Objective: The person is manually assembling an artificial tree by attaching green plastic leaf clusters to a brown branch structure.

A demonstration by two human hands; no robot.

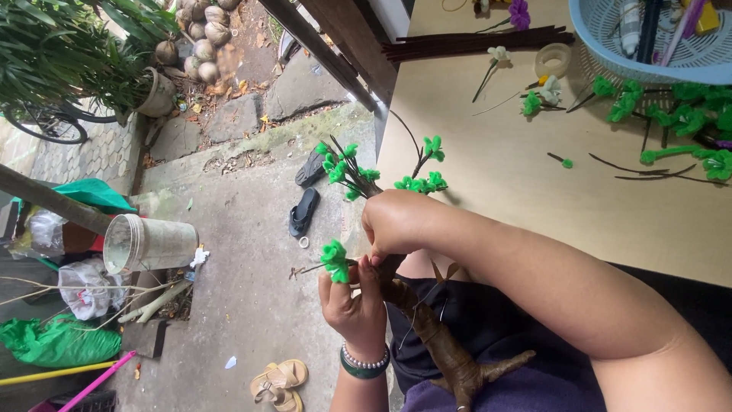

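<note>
Hands at work on a small model tree (427, 328), the landmark for this view: a brown wrapped trunk with spreading roots lies across the person's lap, its crown pointing away from the body. The right hand (400, 225) is closed around the upper trunk, just below the crown. The left hand (354, 305), with a bead bracelet and green bangle at the wrist, sits beside the trunk and pinches a thin stem tipped with a green leaf cluster (334, 261) between thumb and fingers.

Progress, as judged from the frame: trunk and roots look finished, and several dark twigs at the crown already carry green tufts (347, 164), yet the crown is sparse. Beyond the tree, on the tabletop (496, 175), lie many more loose green clusters (686, 114) on stems, a bundle of dark brown stems (473, 42) and a roll of clear tape (553, 59), so most of the foliage appears unattached.

Containers: 1 pale blue perforated basket (648, 61) at the tabletop's far corner holds what seem to be tubes and assorted tools, too cropped to identify. To the left of the tree, down on the concrete floor (244, 290), 1 translucent plastic jar (149, 244) lies on its side; its contents cannot be told.
</note>
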